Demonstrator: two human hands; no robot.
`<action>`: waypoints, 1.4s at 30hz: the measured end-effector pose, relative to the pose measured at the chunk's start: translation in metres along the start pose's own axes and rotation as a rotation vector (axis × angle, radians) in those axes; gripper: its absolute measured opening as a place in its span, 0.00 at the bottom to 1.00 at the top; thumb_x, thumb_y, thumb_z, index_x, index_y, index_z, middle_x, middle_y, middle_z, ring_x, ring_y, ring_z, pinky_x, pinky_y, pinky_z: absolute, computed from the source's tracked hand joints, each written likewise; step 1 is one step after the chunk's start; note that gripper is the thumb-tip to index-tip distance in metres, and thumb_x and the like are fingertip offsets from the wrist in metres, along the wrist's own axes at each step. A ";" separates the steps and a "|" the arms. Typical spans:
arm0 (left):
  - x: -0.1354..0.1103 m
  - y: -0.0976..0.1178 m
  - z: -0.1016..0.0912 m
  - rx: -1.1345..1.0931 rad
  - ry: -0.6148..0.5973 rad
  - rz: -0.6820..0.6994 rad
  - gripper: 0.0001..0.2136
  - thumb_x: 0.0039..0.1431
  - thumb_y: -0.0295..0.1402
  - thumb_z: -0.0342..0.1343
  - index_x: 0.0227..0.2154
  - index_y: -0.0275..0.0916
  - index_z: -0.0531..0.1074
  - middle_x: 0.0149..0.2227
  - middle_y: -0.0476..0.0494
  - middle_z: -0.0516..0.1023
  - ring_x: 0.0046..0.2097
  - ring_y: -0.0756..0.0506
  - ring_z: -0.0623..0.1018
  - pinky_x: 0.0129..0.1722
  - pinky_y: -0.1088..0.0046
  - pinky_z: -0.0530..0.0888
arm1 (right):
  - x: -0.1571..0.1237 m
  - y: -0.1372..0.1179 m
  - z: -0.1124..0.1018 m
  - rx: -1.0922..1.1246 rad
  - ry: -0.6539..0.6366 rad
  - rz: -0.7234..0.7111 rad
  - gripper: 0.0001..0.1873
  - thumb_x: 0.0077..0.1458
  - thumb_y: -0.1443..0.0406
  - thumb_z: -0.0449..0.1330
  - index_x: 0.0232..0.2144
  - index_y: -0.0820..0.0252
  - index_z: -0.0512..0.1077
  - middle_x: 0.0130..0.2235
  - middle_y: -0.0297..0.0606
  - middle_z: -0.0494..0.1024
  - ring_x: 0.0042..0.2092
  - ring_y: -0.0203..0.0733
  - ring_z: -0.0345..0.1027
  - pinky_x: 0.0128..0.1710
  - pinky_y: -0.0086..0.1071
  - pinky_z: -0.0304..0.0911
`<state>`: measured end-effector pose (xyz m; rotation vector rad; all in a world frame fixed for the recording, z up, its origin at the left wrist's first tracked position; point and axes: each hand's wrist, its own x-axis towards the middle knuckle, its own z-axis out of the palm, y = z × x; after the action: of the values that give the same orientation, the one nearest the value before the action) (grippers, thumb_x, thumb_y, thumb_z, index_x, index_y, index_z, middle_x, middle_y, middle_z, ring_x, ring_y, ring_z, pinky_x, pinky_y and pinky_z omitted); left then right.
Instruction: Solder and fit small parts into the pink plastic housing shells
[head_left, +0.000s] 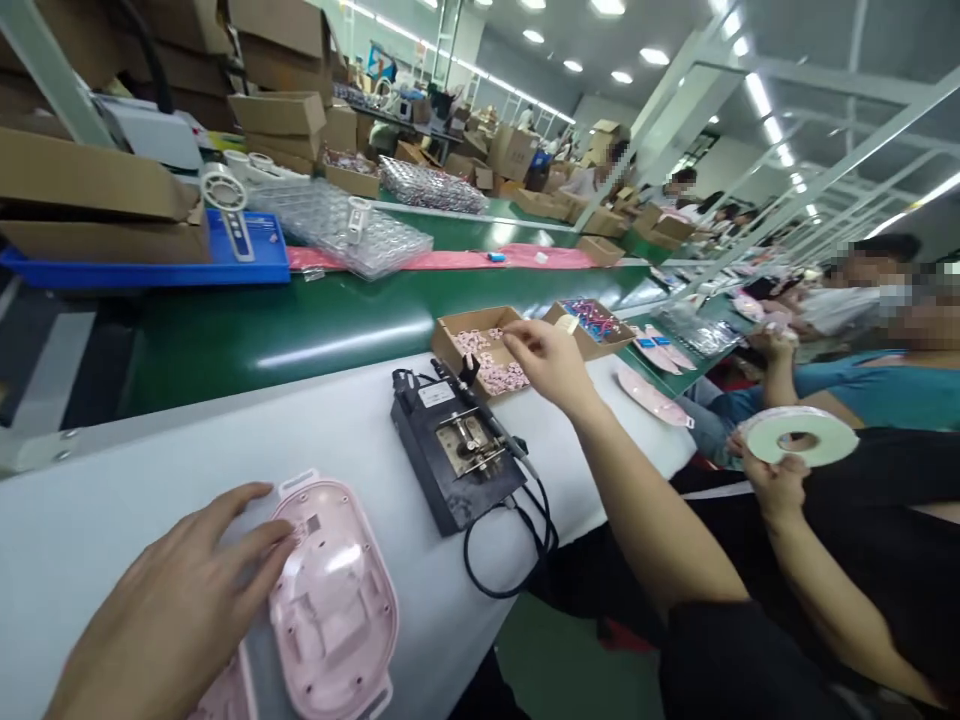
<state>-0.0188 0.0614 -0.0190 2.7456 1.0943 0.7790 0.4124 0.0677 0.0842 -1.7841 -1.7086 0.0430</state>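
My left hand (176, 590) is over the upper left edge of a pink plastic shell (349, 610) lying on the white work surface. Thumb and one finger are pinched together at the shell's small square opening; what they hold is too small to make out. Another finger stretches out beside the shell's slotted tab. Farther off, my right hand (551, 365) reaches over a cardboard box (450, 335) of small pink parts (499, 372). Its fingertips are drawn together above the parts, and anything between them is hidden. Part of a second pink shell (229, 690) shows under my left wrist.
A black device (457, 460) with a cabled pen-like tool stands between my hands. Behind are a box of coloured wires (596, 320) and a green conveyor (337, 320). At right, a co-worker's hand (776, 490) holds a tape roll (825, 437). Pink shells (652, 397) lie nearby.
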 end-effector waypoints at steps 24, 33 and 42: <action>-0.005 0.018 -0.010 0.073 -0.141 -0.051 0.17 0.71 0.31 0.43 0.39 0.44 0.79 0.44 0.46 0.83 0.47 0.34 0.80 0.41 0.52 0.71 | -0.109 -0.090 0.004 1.187 -0.233 -0.096 0.09 0.70 0.66 0.52 0.45 0.45 0.70 0.34 0.35 0.74 0.31 0.38 0.69 0.25 0.28 0.64; -0.004 0.027 -0.015 -0.085 -0.145 -0.186 0.07 0.66 0.31 0.55 0.37 0.45 0.79 0.40 0.48 0.79 0.42 0.41 0.76 0.43 0.58 0.67 | -0.118 -0.120 0.068 0.678 -0.468 -0.558 0.15 0.66 0.51 0.59 0.42 0.55 0.68 0.29 0.31 0.63 0.29 0.36 0.59 0.26 0.31 0.55; -0.004 0.031 -0.017 -0.137 -0.133 -0.180 0.03 0.62 0.32 0.64 0.38 0.43 0.80 0.40 0.49 0.79 0.42 0.42 0.75 0.45 0.59 0.66 | -0.130 -0.120 0.075 0.558 -0.318 -0.427 0.10 0.54 0.74 0.62 0.38 0.58 0.69 0.29 0.35 0.75 0.27 0.37 0.70 0.24 0.31 0.68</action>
<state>-0.0104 0.0334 0.0020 2.5044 1.1917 0.6133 0.2538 -0.0259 0.0295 -1.0247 -2.0147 0.5844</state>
